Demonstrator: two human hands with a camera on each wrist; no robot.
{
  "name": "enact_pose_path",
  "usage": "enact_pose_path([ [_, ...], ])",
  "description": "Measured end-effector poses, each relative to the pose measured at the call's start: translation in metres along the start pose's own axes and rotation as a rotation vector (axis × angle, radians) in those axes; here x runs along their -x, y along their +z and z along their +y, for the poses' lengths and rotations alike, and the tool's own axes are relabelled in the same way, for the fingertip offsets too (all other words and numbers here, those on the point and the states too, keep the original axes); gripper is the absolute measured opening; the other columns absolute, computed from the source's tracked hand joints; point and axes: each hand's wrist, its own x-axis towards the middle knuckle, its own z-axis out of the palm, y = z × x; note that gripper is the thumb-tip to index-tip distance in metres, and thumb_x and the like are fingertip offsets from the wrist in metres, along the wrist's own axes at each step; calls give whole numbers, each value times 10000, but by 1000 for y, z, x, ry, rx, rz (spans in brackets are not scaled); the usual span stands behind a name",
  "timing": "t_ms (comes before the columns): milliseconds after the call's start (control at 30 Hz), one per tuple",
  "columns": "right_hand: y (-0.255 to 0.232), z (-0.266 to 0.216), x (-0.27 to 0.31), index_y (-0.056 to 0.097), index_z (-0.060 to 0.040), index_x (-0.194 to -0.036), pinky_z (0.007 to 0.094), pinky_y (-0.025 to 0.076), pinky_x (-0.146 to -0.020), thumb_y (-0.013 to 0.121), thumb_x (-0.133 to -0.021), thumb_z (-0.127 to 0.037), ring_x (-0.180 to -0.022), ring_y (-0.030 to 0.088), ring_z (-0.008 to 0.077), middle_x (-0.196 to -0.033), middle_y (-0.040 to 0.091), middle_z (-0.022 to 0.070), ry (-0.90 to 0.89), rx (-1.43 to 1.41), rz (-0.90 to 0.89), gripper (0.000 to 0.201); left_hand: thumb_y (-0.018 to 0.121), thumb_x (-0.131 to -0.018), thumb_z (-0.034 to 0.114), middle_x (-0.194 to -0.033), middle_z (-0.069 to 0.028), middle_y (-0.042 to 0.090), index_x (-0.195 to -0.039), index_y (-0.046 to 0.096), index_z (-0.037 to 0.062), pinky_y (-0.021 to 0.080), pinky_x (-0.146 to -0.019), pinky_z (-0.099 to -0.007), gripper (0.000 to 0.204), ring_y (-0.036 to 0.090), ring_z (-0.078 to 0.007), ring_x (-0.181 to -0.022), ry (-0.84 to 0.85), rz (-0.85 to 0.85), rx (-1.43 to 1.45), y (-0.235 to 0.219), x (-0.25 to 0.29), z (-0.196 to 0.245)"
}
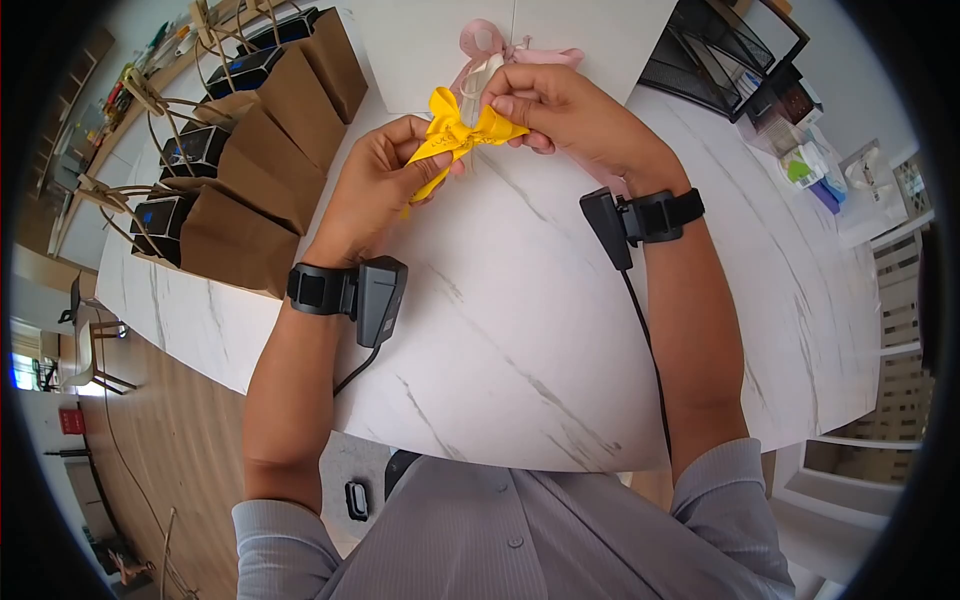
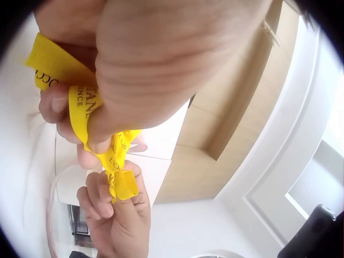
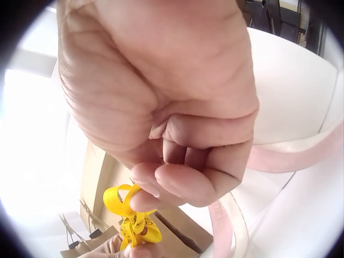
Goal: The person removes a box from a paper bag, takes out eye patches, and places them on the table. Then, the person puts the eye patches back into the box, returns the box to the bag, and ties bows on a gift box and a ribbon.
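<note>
A yellow ribbon with dark printed lettering is tied in a bow, held up between both hands over the white marbled table. On the left side my left hand pinches it between thumb and fingers; a ribbon tail hangs below those fingers. My right hand pinches the loop on the other side with curled fingers. In the left wrist view, lettered ribbon runs through the left fingers to the knot near the right hand. The right wrist view shows the bow beyond the right fingertips.
Behind the hands stands a white box with pink ribbon and a pale ribbon at its front. Several brown paper bags with dark boxes line the left side. A black mesh rack and small packets lie at the right.
</note>
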Motion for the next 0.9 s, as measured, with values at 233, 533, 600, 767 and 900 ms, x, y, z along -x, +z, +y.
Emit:
enact_pose_path([
  [233,-4,1,-1,559,-92,-1354,224,501,-739,586,-1024,-352,-879,613,100,-1119,647,74,-37,4,15,421,620,-989,59,-841,-26,686,-1063,661,-7,406,-594,-205,108,500,-57,-621,62,-13,113,5,2,0],
  [533,15,0,-5,353,-132,-1538,346,523,-941,867,-794,-254,-1103,617,218,-1375,498,134,-284,345,-172,912,614,-986,34,-863,-43,670,-1073,608,-3,467,-573,-210,95,616,-83,-644,37,-44,17,13,4,1],
  [600,8,-4,-3,476,-104,-1442,312,526,-913,833,-816,-182,-1058,617,182,-1256,548,107,-188,308,-194,724,633,-978,37,-867,-42,672,-1097,589,9,468,-553,-213,129,623,-79,-643,64,-72,56,12,4,2],
  [767,5,-15,5,586,-61,-1253,257,520,-791,787,-853,-151,-909,620,118,-1071,606,68,-2,9,-181,457,647,-978,65,-859,-33,674,-1078,582,36,458,-555,-208,123,615,-75,-640,27,-62,33,12,5,6],
  [900,12,-18,5,615,-40,-1140,224,474,-660,747,-903,-167,-759,577,82,-946,616,39,24,-81,-39,300,674,-970,107,-864,-31,683,-1039,578,50,444,-556,-211,130,598,-70,-628,39,-15,56,13,5,6],
])
